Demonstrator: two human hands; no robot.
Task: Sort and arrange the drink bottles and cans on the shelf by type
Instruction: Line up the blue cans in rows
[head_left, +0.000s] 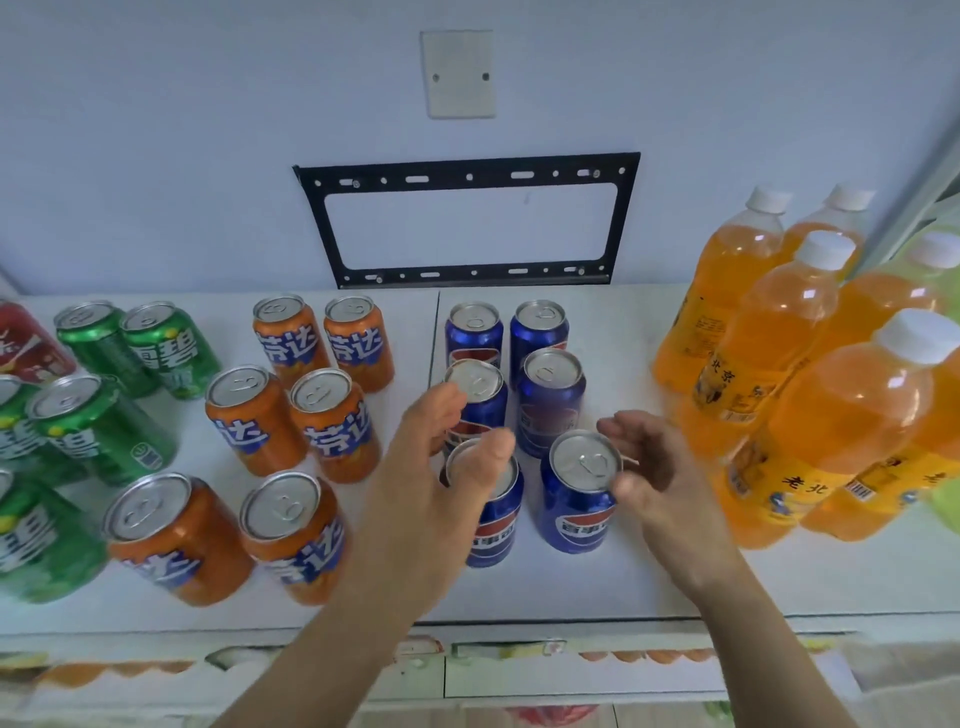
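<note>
Six blue aluminium cola cans stand in two columns on the white shelf top (649, 582), mid-right. Left hand (441, 467) is over the near-left blue can (491, 519): thumb across its lid, fingers curled past the far side toward the middle-left blue can (480, 400). Looks like a grip on the near-left can, but contact on the far side is hidden. Right hand (654, 467) is at the near-right blue can (579, 493), thumb tip touching the rim, fingers relaxed and spread just right of it, not wrapped. Orange soda cans (291, 415) grouped left of the blue, green soda cans (104, 415) further left, a red can (28, 348) at far left. Clear plastic bottles of orange drink (779, 364) cluster at right.
</note>
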